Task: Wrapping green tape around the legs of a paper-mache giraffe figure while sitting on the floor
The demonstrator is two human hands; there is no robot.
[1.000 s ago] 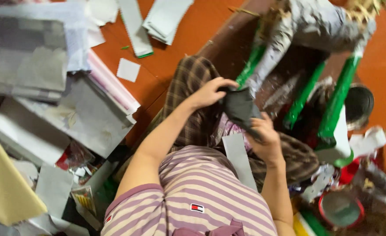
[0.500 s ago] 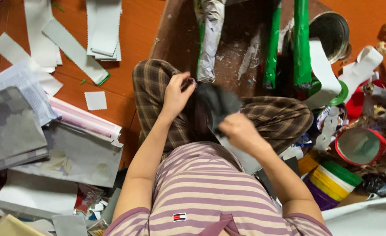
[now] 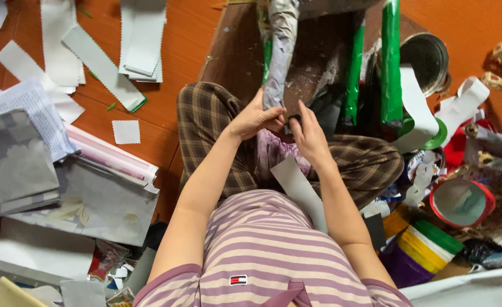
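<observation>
I sit cross-legged in plaid trousers and a striped shirt. My left hand [image 3: 255, 117] grips the lower end of a long roll wrapped in grey paper [image 3: 280, 45] that points away from me over a brown board [image 3: 234, 51]. My right hand [image 3: 309, 135] is closed beside it, pinching a small dark piece [image 3: 294, 120] against the roll's end. A white paper strip [image 3: 300, 190] lies across my lap. Green-wrapped sticks [image 3: 391, 62] lie on the board to the right.
Cut white paper strips [image 3: 143, 40] and grey sheets [image 3: 100, 199] cover the orange floor at left. A metal tin [image 3: 427, 57], a red-rimmed bowl [image 3: 461, 202], stacked coloured tape rolls [image 3: 427, 244] and white tape crowd the right side.
The dark sheet I held with both hands is out of my hands. My left hand has taken hold of the grey roll, and both hands have moved forward to its end.
</observation>
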